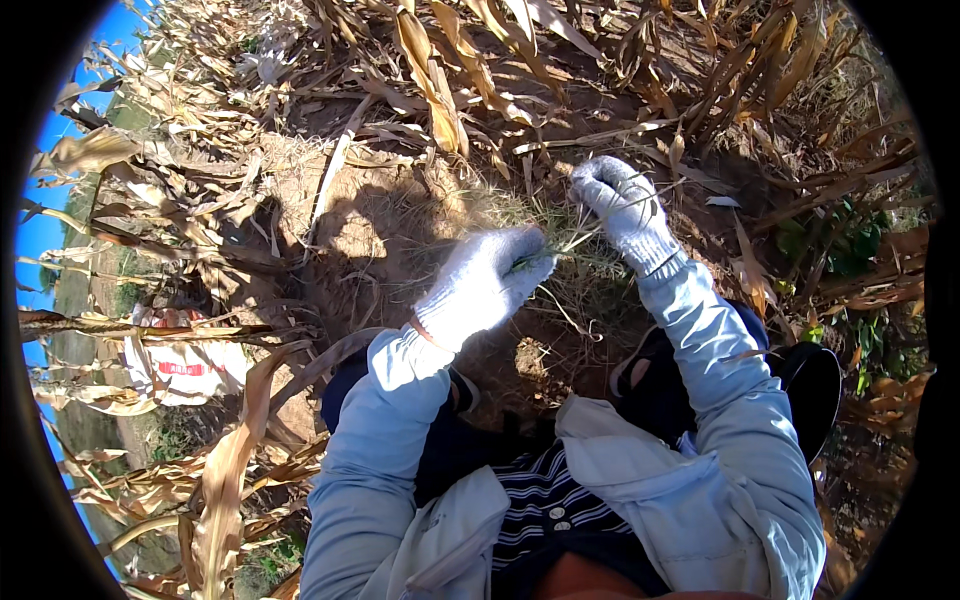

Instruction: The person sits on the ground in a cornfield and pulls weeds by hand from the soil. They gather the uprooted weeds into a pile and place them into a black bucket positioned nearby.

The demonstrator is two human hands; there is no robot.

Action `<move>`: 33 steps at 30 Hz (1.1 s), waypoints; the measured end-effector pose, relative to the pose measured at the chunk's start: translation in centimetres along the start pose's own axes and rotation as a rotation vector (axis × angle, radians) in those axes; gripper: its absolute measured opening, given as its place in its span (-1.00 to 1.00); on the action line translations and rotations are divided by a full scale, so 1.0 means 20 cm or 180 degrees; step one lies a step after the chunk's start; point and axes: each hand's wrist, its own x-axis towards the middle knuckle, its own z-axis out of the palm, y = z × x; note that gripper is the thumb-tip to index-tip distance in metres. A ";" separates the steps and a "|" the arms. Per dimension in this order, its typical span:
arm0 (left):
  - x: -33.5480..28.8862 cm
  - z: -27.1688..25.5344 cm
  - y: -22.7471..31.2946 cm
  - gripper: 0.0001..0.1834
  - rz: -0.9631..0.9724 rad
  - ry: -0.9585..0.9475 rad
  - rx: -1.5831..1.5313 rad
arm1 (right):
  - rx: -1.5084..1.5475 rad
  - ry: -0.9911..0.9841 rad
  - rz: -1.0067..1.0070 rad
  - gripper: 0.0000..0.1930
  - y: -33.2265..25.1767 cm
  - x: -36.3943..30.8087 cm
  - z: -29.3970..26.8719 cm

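Both my hands wear whitish knit gloves. My left hand (pixel 490 280) is closed around a small bunch of green grass (pixel 540 258), its blades sticking out past the fingers on the right. A little farther off and to the right, my right hand (pixel 622 205) has its fingers curled in. Thin grass stems (pixel 580 238) run from the left hand up to the right one and seem caught in its fingers. Under the hands lies a patch of fine, partly dry grass (pixel 520 212) on brown soil.
Dry corn stalks and leaves (pixel 435 90) stand and lie all around, with one tall leaf (pixel 235 460) close on my left. A white sack (pixel 185 365) with red print lies at left. A dark rounded object (pixel 810 395) is beside my right arm. Green leafy plants (pixel 850 240) grow at right.
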 end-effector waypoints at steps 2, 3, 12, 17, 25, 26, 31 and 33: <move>-0.01 0.02 0.01 -0.82 0.0135 0.0029 -0.0484 | 0.0671 0.0379 0.0192 -0.85 0.06 0.05 -0.08; -0.02 0.02 0.02 -0.82 0.0190 0.0058 -0.0722 | 0.0706 0.0553 -0.0052 -0.86 0.07 0.08 -0.11; -0.02 -0.11 -0.06 -0.80 -0.0828 0.1376 -0.3192 | -0.1253 0.0213 -0.0299 -0.64 0.03 0.02 -0.08; 0.03 -0.07 -0.03 -0.83 -0.0972 0.1277 -0.2242 | -0.0962 0.0060 -0.1840 -0.79 0.06 0.01 -0.02; 0.09 0.02 0.05 -0.81 -0.1286 0.0423 -0.1794 | -0.1666 -0.0512 -0.2466 -0.72 -0.03 -0.08 0.05; 0.09 0.02 0.02 -0.81 -0.1236 0.0400 -0.1763 | -0.1513 -0.0616 -0.2369 -0.73 -0.03 -0.08 0.04; 0.10 0.05 -0.03 -0.82 -0.1155 0.0215 -0.1725 | -0.1784 -0.0329 -0.2728 -0.81 -0.03 -0.07 0.02; 0.10 0.04 -0.02 -0.82 -0.1121 0.0167 -0.1632 | -0.2240 -0.0296 -0.2522 -0.83 -0.01 -0.07 0.02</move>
